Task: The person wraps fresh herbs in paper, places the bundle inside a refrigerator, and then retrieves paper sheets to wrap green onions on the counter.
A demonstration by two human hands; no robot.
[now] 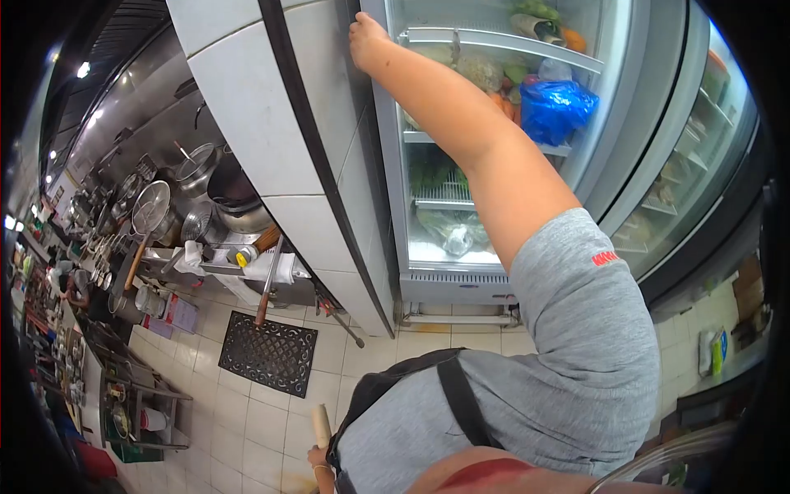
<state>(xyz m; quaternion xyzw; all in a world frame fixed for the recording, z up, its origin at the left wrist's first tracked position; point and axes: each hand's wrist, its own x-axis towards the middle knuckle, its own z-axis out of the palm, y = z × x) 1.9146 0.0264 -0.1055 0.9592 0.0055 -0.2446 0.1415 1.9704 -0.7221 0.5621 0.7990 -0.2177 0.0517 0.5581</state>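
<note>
My right arm reaches up and across the front of a glass-front fridge (457,280). At its top left edge, beside the tiled wall, my right hand (368,43) has its fingers curled together; what they grip is hidden. Low in the view, my left hand (318,458) is closed around a pale wooden stick (321,424) at my side. On the fridge shelves are a blue plastic bag (558,111), an orange item (573,39) and bagged greens (457,233).
A tiled pillar (284,148) separates the fridge from a cooking station with pans, a strainer (151,206) and a long-handled tool (267,284). A black mat (267,352) lies on the floor. Another glass-front fridge (683,148) stands at the right.
</note>
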